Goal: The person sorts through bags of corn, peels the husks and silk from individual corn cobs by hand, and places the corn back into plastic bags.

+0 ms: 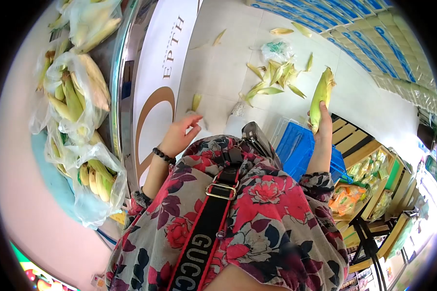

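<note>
My right hand is closed around the lower part of an ear of corn, which still wears its green husk and points tip-up, away from me. To the left, my left hand is held in front of my body with its fingers apart and nothing in them; a dark beaded bracelet circles that wrist. On the pale floor beyond my hands lies a heap of torn corn husks, beside a crumpled clear plastic bag.
Plastic bags of corn fill the counter at left, above a white lettered panel. A blue crate stands below my right hand. Wooden shelves with packaged goods are at right; stacked blue-and-white packs rise at far right.
</note>
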{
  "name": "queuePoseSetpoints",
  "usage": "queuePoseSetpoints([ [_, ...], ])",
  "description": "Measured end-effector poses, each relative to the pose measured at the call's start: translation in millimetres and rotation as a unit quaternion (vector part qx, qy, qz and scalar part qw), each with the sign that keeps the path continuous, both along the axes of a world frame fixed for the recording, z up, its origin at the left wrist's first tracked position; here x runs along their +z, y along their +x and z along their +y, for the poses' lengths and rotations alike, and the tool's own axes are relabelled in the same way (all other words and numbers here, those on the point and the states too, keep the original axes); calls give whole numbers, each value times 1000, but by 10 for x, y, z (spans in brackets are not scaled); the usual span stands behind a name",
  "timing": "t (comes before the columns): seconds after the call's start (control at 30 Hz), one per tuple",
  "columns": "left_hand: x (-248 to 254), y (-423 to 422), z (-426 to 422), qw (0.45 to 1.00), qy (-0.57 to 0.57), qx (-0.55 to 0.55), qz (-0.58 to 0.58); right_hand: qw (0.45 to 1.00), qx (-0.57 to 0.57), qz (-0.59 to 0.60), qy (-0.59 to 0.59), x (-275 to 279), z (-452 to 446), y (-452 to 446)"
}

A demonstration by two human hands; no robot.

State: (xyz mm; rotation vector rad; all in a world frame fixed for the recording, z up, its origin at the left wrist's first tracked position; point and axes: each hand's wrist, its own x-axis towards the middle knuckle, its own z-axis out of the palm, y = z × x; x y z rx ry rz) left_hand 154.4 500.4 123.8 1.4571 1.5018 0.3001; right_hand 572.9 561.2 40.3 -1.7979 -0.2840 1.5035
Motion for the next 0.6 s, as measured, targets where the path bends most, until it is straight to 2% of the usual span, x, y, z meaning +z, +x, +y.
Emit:
queuePoseSetpoints([
  [0.1,-17,125,67,999,-6,-36,-28,1000,1,8,0,-98,-93,75],
  [0.2,-75,198,121,998,9,-63,1,1000,-13,6,-6,-95,-138,52],
  [0.43,-62,-7,86,1000,-3,-2,19,999,7,33,7,-125,-40,-193],
  [0.6,-37,26,370,999,2,-33,-7,1000,-17,4,22,-5,-44,-210],
])
